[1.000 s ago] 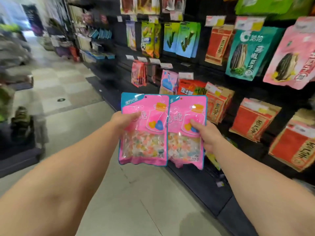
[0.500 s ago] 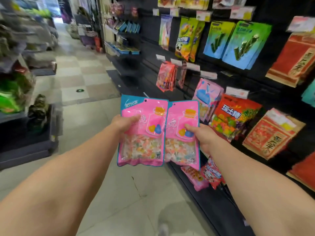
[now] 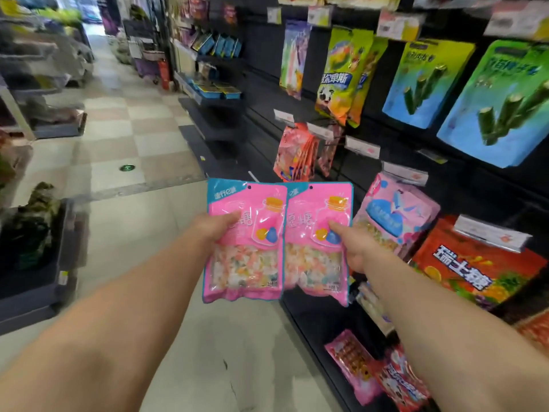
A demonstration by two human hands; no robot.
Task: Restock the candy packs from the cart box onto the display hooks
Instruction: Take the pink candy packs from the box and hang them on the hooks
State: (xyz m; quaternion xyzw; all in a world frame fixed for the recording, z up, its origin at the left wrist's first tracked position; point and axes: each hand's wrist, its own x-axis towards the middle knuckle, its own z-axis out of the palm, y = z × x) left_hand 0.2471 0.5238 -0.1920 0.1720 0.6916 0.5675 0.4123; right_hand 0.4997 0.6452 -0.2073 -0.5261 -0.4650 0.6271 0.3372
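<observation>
My left hand [image 3: 215,227] and right hand [image 3: 355,248] each hold 1 pink candy pack [image 3: 245,242], fingers clamped on it, left of the display hooks [image 3: 329,150].

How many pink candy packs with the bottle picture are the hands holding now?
2. The left hand holds the left pack; the right hand holds the right pack, side by side. More could be hidden behind them.

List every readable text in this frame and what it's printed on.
"瑞士糖": orange bag on the rack.
Large "糖", partly covered: left pack in the left hand and right pack in the right hand.
Other bags' print, price tags: too blurred.
</observation>
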